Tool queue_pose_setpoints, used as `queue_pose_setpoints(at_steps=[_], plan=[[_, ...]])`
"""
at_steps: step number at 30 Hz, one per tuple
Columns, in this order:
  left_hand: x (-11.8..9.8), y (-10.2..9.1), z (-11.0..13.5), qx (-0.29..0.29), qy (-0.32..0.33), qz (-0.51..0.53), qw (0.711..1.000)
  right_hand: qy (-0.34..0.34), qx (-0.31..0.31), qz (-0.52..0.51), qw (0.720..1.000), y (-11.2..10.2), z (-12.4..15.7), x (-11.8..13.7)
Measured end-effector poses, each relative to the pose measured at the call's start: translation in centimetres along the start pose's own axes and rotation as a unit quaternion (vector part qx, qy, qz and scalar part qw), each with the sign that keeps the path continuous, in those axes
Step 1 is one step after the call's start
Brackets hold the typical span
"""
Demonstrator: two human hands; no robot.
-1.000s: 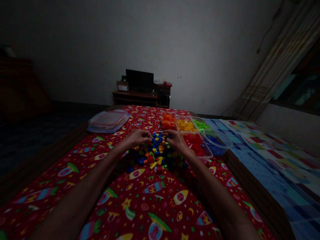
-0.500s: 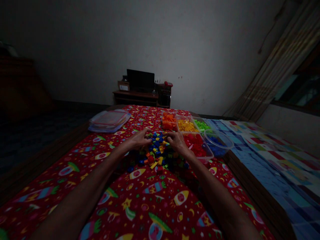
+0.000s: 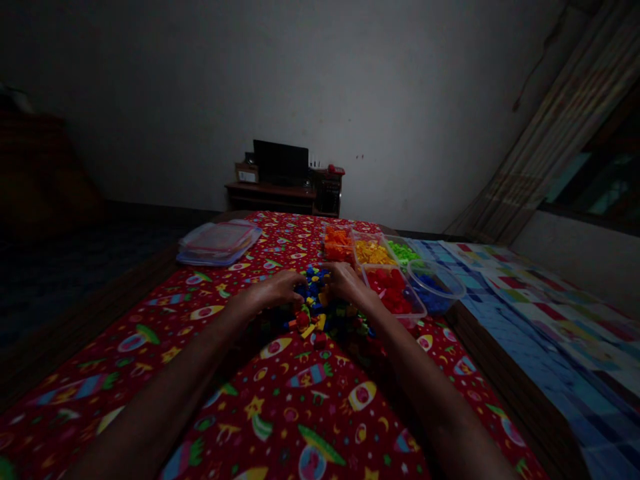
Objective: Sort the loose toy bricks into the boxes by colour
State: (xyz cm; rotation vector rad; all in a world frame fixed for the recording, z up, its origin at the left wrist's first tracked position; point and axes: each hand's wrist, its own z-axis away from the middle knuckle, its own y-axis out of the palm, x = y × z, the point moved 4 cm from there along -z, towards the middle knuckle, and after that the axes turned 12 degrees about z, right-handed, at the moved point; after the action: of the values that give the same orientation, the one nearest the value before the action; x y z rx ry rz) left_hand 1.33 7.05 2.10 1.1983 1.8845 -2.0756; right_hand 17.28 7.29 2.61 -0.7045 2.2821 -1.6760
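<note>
A heap of small plastic bricks [image 3: 315, 308], mixed in blue, yellow, red, orange and green, lies on the red printed cloth [image 3: 280, 407], roughly mid-counter in front of the person. The left hand [image 3: 281, 287] is at the heap's left side, thumb and fingers parted in a loose curve and touching its edge; whether a brick sits between them cannot be told. The right hand [image 3: 346, 283] arches over the far right part of the heap, fingers bent downward; its fingertips are hidden, so its grip cannot be told either. Both bare forearms reach in from the near edge.

Just beyond and beside the right hand stand five open, clear containers [image 3: 418, 316], grouped close together. They hold orange pieces [image 3: 337, 243], yellow pieces [image 3: 373, 251], green pieces [image 3: 403, 252], red pieces [image 3: 393, 288] and, in the round one at the far right, blue pieces [image 3: 430, 288]. Well apart on the left, a stack of flat, clear lids [image 3: 220, 241] rests on the cloth. A dark wooden edge [image 3: 515, 380] borders the cloth on the right, and past it spreads blue checked fabric [image 3: 500, 327].

Against the pale wall [image 3: 175, 100] at the back, a dark monitor [image 3: 281, 160] stands on a low brown stand [image 3: 275, 192], beside a small carton [image 3: 247, 175]. A curtain [image 3: 530, 147] hangs at right.
</note>
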Motion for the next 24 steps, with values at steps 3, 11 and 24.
queue_pose_setpoints(at_steps=[3, 11, 24], plan=[[-0.4, 0.8, 0.0, 0.0, 0.011, -0.018, 1.0, -0.006, 0.054, 0.038, 0.998, 1.1, -0.7, 0.7], [1.4, -0.8, -0.7, -0.07, -0.016, 0.084, 0.994, 0.034, 0.011, 0.009, 0.999, 0.4, -0.1, -0.9], [1.0, -0.5, -0.6, -0.1, -0.023, 0.359, 0.928, 0.064, 0.0, -0.133, 0.989, 0.9, -0.9, -0.2]])
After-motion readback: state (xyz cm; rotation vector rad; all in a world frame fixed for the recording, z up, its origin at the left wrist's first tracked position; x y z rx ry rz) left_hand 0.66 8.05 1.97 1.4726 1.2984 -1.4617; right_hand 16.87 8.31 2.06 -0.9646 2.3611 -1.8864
